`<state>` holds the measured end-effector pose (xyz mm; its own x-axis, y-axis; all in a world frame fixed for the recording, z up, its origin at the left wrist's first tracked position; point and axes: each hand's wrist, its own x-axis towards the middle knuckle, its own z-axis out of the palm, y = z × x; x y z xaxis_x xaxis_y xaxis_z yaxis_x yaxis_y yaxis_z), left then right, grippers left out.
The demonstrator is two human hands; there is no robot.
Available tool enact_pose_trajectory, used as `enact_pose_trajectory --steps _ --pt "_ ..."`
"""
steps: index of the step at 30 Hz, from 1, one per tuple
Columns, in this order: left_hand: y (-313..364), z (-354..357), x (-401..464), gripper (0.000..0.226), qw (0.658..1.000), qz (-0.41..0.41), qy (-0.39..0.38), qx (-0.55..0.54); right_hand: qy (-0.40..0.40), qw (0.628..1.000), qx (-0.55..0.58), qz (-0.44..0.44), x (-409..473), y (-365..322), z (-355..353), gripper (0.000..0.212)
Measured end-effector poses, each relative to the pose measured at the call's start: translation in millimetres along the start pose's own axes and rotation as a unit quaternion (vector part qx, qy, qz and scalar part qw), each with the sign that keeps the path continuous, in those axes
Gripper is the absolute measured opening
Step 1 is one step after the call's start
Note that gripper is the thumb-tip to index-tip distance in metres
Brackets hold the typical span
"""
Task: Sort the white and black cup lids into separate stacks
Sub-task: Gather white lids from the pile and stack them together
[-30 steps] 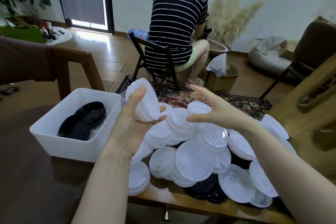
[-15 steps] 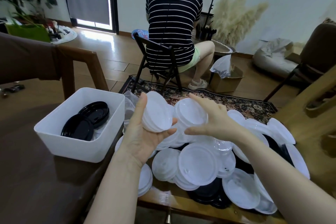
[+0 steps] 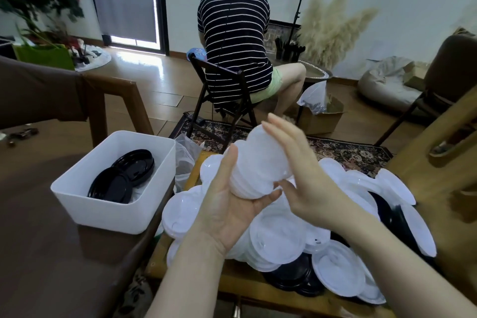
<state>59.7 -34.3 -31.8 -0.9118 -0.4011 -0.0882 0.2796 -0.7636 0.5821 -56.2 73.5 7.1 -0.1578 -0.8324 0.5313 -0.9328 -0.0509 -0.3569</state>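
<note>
White plastic bin at left holds black lids. Beside it, the left hand cradles a stack of white lids, fingers curled round it. The right hand presses straight fingers against the stack, above the mixed lid pile.

no legible text, labels or numbers

**White Against Black, Stripes Beyond**

The stack of lids between the left hand and the right hand is white. Left of them, a white bin holds glossy black lids. Below lie white lids over black ones on a brown desk. Beyond, a black-and-white striped shirt and floral rug.
</note>
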Motion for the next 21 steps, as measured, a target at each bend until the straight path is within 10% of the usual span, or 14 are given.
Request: enact_pose_trajectory --steps 5,8,21 --pt "-3 -1 1 0.062 0.999 0.006 -0.032 0.006 -0.027 0.979 0.189 0.066 -15 -10 5 0.064" --pt "-6 -1 0 0.061 0.999 -0.001 -0.042 0.008 0.009 0.992 0.116 0.039 -18 -4 14 0.028" --pt "1 -1 -5 0.074 0.994 -0.07 -0.074 -0.025 -0.097 0.986 0.131 0.021 -28 3 -11 0.046"
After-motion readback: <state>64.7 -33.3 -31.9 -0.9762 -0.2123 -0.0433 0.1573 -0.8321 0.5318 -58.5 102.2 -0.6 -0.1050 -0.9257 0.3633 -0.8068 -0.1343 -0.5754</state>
